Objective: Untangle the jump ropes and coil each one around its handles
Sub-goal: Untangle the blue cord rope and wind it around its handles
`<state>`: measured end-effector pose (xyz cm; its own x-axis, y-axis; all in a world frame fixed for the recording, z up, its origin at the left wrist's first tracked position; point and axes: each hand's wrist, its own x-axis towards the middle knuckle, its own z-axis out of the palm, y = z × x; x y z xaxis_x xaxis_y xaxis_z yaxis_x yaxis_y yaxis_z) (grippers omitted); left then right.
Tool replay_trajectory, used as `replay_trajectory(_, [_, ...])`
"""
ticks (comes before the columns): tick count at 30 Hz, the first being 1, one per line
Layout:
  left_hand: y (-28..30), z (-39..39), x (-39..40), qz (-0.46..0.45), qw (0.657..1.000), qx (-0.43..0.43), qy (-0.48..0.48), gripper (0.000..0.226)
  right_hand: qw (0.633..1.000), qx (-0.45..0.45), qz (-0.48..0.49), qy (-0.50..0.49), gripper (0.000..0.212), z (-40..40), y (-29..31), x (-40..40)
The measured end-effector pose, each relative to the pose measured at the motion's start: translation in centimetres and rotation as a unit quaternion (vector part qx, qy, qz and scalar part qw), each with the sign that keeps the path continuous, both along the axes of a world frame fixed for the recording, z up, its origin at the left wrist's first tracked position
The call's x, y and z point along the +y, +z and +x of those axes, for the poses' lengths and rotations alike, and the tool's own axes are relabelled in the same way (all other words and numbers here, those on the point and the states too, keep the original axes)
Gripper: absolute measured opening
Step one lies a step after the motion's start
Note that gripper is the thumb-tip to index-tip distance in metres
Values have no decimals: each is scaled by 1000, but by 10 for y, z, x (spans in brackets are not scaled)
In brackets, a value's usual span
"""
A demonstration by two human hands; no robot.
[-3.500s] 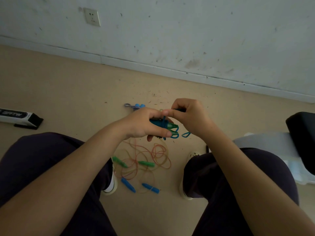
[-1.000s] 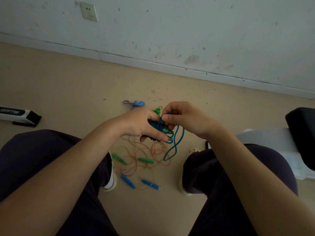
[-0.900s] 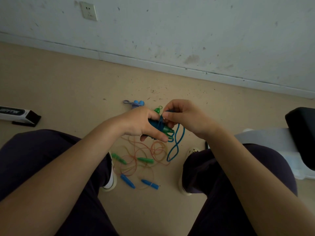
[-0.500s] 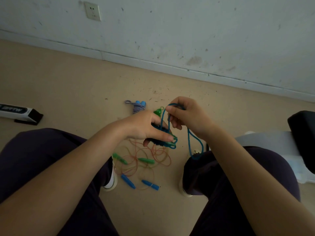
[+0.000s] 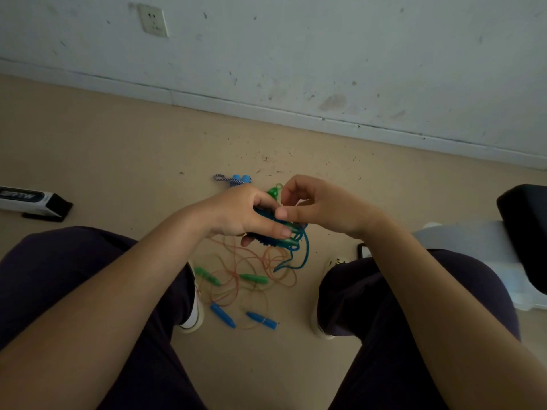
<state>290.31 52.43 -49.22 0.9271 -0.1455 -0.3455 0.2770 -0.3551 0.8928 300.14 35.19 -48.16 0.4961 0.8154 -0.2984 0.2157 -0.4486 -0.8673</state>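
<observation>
My left hand [image 5: 236, 214] grips a pair of green handles [image 5: 273, 192] with a blue rope [image 5: 296, 248] coiled round them. My right hand [image 5: 319, 207] pinches the blue rope close to the bundle, thumb against forefinger. A short loose end of the blue rope hangs below the bundle. On the floor between my feet lies a tangle of thin orange rope [image 5: 245, 270] with two green handles [image 5: 254, 278] and two blue handles [image 5: 262, 320]. Beyond my hands lies a coiled blue-and-white rope [image 5: 233, 180] with light blue handles.
I sit with my knees apart, dark trousers at both sides and white shoes [image 5: 192, 315] beside the tangle. A white and black box [image 5: 29, 199] lies at the left. A white tub [image 5: 479, 247] and a black object [image 5: 527, 229] stand at the right. The wall runs along the back.
My right hand has wound the long hanging loop of blue rope onto the handles; the free end is now much shorter. My left hand keeps its grip on the bundle.
</observation>
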Motion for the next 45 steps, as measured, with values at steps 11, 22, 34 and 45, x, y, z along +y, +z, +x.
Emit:
replay_trajectory(11, [3,-2,3,18,999,16,-23,18,996,58,-15,69,17,10,9,-10])
replay_trajectory(22, [3,-2,0,-5,999,33,-35,23,995,81,11,52,8,-1,11,-2])
replay_trajectory(34, [0,0,-1,-35,999,10,-9,30,980,121,152,-45,9,-4,-1,6])
replay_trajectory(45, [2,-2,-1,-60,991,-97,66,101,967,66,210,-127,32,1,-8,11])
